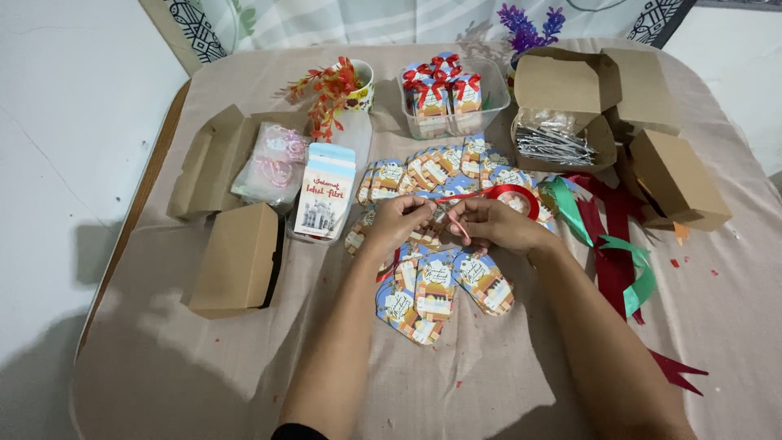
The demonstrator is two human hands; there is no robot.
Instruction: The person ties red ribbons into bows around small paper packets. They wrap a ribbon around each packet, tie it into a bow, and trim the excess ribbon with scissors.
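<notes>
Both hands meet over the middle of the counter (204, 358), which is draped in a beige cloth. The left hand (397, 222) and the right hand (489, 224) are close together, fingertips pinched on a thin strip of red ribbon (458, 228) that runs up to a red ribbon roll (513, 195) just behind the right hand.

Under and around the hands lie many small printed gift tags (432, 289), blue and orange with a pale label patch, fanned out in overlapping rows. To the left stands a tall white-and-blue card pack (324, 195) showing a building picture, beside a clear bag of pink trinkets (273, 163) resting in an open brown cardboard box (213, 155). A closed brown box (236, 261) sits nearer the edge.

At the back, a clear plastic tub (452, 110) holds little boxes tied with red bows. To the right, another open brown box (562, 122) contains silvery wire ties, with more brown boxes (676, 179) beyond. Green and dark red ribbon lengths (619, 253) trail across the cloth on the right.
</notes>
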